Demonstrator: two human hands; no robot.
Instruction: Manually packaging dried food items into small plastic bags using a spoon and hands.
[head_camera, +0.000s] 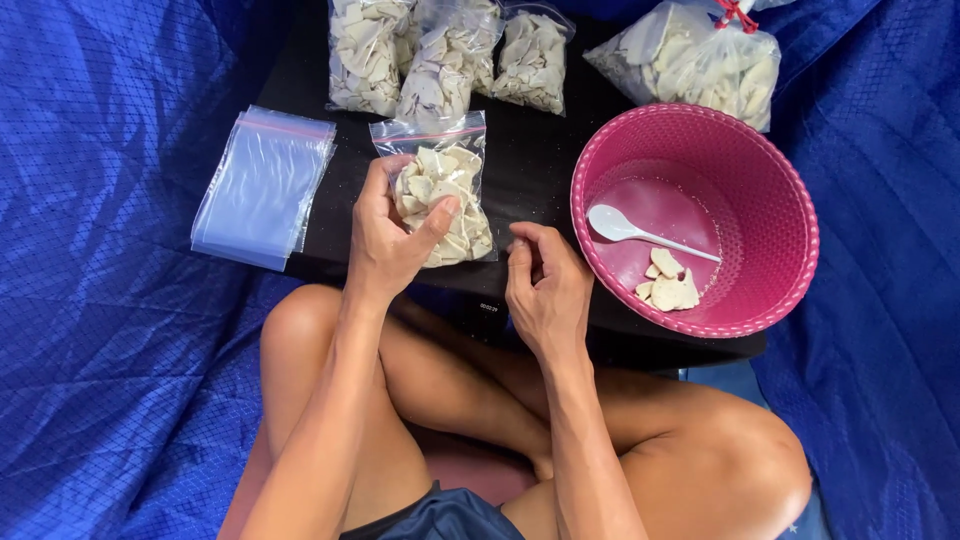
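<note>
Near the middle of the black board (540, 160), we hold a small zip bag of pale chips (445, 190) in our left hand (385, 235), thumb pressed across its front and fingers behind, so the bag stands propped on the board. Our right hand (545, 285) holds nothing, its fingers curled loosely just right of the bag's lower corner. We judge the bag filled and its red-striped top not yet pressed shut; sealing it calls for both hands pinching along the strip. To the right sits the pink basket (790, 200) with a white spoon (620, 225) and a few chips left. Far off lie filled bags (440, 60); left, a stack of empty zip bags (260, 185).
</note>
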